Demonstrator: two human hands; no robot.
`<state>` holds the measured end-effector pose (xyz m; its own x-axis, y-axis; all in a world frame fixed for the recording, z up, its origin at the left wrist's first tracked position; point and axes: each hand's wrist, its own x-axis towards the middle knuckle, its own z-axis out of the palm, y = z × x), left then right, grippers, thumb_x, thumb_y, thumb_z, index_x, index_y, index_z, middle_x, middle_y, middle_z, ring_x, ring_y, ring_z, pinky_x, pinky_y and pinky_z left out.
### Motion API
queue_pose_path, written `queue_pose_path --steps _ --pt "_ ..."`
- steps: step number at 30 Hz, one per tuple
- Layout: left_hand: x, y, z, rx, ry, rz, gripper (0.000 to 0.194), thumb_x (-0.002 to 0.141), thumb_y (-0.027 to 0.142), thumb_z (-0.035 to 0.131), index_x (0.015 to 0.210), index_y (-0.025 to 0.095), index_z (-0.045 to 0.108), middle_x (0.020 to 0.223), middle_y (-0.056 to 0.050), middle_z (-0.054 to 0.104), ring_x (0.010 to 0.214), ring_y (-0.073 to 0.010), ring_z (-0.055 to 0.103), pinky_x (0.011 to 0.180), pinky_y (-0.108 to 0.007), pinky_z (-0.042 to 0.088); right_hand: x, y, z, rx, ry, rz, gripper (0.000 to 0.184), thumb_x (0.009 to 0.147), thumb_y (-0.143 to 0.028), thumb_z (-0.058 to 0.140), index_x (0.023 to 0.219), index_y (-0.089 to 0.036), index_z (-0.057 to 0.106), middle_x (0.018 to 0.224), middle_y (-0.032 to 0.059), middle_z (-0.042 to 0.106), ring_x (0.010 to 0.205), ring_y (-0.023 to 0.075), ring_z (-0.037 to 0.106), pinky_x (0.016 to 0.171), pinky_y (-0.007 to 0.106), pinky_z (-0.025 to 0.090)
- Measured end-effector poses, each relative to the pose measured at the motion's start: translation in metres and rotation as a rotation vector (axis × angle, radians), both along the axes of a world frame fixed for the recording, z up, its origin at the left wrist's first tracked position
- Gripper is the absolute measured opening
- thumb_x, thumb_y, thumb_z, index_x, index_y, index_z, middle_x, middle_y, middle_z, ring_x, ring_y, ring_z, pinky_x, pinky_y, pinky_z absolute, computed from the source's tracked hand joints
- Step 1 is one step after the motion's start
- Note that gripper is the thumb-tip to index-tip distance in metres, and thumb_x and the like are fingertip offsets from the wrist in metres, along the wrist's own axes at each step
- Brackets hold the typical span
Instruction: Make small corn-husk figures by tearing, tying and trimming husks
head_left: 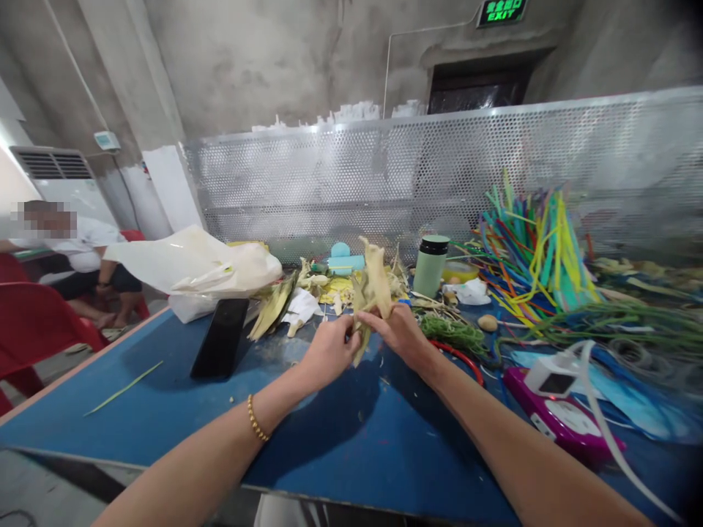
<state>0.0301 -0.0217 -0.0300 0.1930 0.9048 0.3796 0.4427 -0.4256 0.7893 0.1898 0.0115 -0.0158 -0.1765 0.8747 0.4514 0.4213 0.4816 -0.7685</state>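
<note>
A pale yellow dried corn husk (376,277) stands up between my two hands above the middle of the blue table. My left hand (332,350) is closed, pinching the lower part of the husk from the left. From the other side my right hand (405,335) grips it near the base, thumb pointing inward. The fingertips of both hands almost meet, and some of the fingers are hidden. More loose husks (274,307) and scraps lie just behind, beside a crumpled white tissue (301,306).
On the left are a black phone (220,338), a white plastic bag (211,267) and a thin green strip (125,388). A green tumbler (430,267), coloured strips (549,256), green twine (453,333) and a magenta power strip (565,421) occupy the right. A person (82,249) sits at far left.
</note>
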Motion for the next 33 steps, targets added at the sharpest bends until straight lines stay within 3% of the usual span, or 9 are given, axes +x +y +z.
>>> queue_pose_path --steps 2,6,10,14,18,24,28,31,33 --pt "0.001 0.001 0.003 -0.053 -0.092 -0.045 0.020 0.076 0.032 0.064 0.065 0.018 0.055 0.055 0.000 0.054 0.053 -0.0118 0.049 0.053 -0.023 0.036 0.000 -0.003 0.001 -0.064 0.161 0.045 0.036 0.073 -0.047 0.065 0.057 -0.016 0.056 0.053 -0.0016 0.050 0.051 0.0104 0.042 0.049 0.023 0.034" --pt "0.001 0.007 0.003 -0.483 -0.531 -0.302 0.036 0.079 0.050 0.060 0.078 0.014 0.059 0.068 -0.005 0.062 0.058 -0.0134 0.058 0.060 -0.026 0.048 -0.003 -0.013 0.006 -0.229 0.387 0.184 0.037 0.070 -0.048 0.069 0.062 -0.016 0.055 0.050 -0.0044 0.043 0.045 0.0074 0.034 0.043 0.022 0.028" --pt "0.001 0.010 -0.001 -0.711 -0.790 -0.331 0.022 0.078 0.033 0.064 0.085 0.013 0.059 0.070 -0.006 0.064 0.058 -0.0164 0.064 0.061 -0.031 0.053 -0.004 -0.018 0.010 -0.299 0.463 0.357 0.038 0.067 -0.046 0.076 0.062 -0.016 0.054 0.048 -0.0068 0.037 0.043 0.0055 0.029 0.041 0.022 0.024" --pt "-0.003 0.016 -0.002 -0.618 -0.881 -0.190 0.013 0.073 0.013 0.065 0.085 0.010 0.059 0.069 -0.006 0.065 0.053 -0.0170 0.064 0.056 -0.030 0.054 -0.002 -0.019 0.013 -0.287 0.536 0.420 0.036 0.070 -0.040 0.077 0.061 -0.016 0.052 0.049 -0.0079 0.032 0.044 0.0044 0.025 0.042 0.022 0.018" --pt "-0.016 0.035 -0.002 -0.456 -0.964 0.001 0.017 0.070 0.012 0.070 0.084 0.009 0.061 0.075 -0.008 0.067 0.056 -0.0146 0.062 0.055 -0.028 0.053 0.000 -0.022 0.017 -0.342 0.554 0.469 0.029 0.077 -0.040 0.072 0.069 -0.016 0.060 0.046 -0.0070 0.034 0.043 0.0053 0.028 0.042 0.023 0.020" --pt "-0.044 0.061 0.002 -0.305 -1.032 0.261 0.010 0.073 0.010 0.065 0.078 0.013 0.057 0.067 -0.003 0.062 0.051 -0.0117 0.057 0.053 -0.027 0.050 0.005 -0.026 0.028 -0.312 0.665 0.379 0.028 0.068 -0.037 0.079 0.065 -0.018 0.060 0.054 -0.0048 0.046 0.042 0.0046 0.029 0.040 0.022 0.025" --pt "-0.046 0.060 0.003 -0.306 -0.985 0.248 0.011 0.070 0.012 0.068 0.077 0.013 0.060 0.071 -0.005 0.065 0.056 -0.0124 0.059 0.055 -0.026 0.049 0.005 -0.024 0.027 -0.321 0.509 0.303 0.039 0.070 -0.041 0.076 0.054 -0.018 0.049 0.042 -0.0079 0.033 0.037 0.0043 0.025 0.037 0.021 0.019" --pt "-0.040 0.055 0.002 -0.270 -0.927 0.176 0.016 0.065 0.016 0.073 0.077 0.012 0.063 0.070 -0.005 0.066 0.055 -0.0123 0.058 0.055 -0.026 0.047 0.000 -0.020 0.018 -0.396 0.311 0.216 0.043 0.066 -0.051 0.075 0.056 -0.017 0.051 0.043 -0.0068 0.036 0.038 0.0051 0.027 0.037 0.022 0.018" --pt "-0.035 0.050 0.001 -0.264 -0.888 0.129 0.021 0.062 0.020 0.076 0.077 0.011 0.064 0.069 -0.005 0.065 0.054 -0.0122 0.056 0.055 -0.026 0.046 -0.002 -0.019 0.014 -0.330 0.203 0.163 0.045 0.065 -0.055 0.073 0.056 -0.016 0.052 0.045 -0.0056 0.038 0.041 0.0059 0.030 0.038 0.022 0.020"
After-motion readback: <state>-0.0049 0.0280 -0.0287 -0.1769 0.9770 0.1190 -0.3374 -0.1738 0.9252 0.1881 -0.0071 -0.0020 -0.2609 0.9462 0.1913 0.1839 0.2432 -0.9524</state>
